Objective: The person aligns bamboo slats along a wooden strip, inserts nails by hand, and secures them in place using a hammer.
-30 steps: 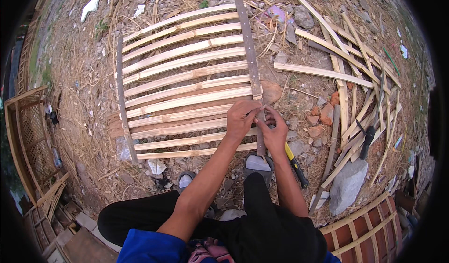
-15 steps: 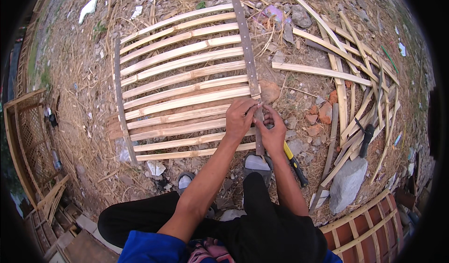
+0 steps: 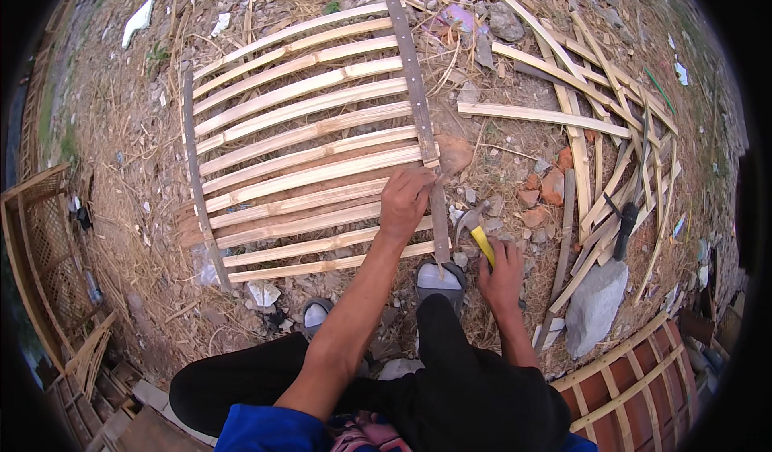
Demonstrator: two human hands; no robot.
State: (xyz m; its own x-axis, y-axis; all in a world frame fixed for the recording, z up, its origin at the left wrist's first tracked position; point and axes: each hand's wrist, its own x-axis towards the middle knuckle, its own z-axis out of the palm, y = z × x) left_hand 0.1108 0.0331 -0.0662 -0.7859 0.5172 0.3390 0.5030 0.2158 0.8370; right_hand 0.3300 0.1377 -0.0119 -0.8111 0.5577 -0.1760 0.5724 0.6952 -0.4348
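Observation:
A panel of pale bamboo slats [image 3: 305,142] lies on the dirt, its slats fixed across two dark cross strips [image 3: 414,90]. My left hand [image 3: 404,203] presses down on the slats by the right cross strip, fingers pinched as if holding something small that I cannot make out. My right hand [image 3: 503,271] is lower, to the right of the panel, closed around the yellow handle of a claw hammer [image 3: 476,231] whose metal head rests near the strip.
Loose bamboo strips [image 3: 595,138] lie heaped to the right beside a grey stone [image 3: 593,307] and a dark-handled tool [image 3: 624,228]. Brick pieces [image 3: 552,185] sit close to the panel. Woven frames [image 3: 48,251] stand at the left; another slatted frame [image 3: 643,380] lies at lower right. My feet [image 3: 438,277] are below the panel.
My right hand has left the spot beside my left hand, dropped down to the right and taken hold of the hammer. My left hand stays on the slats.

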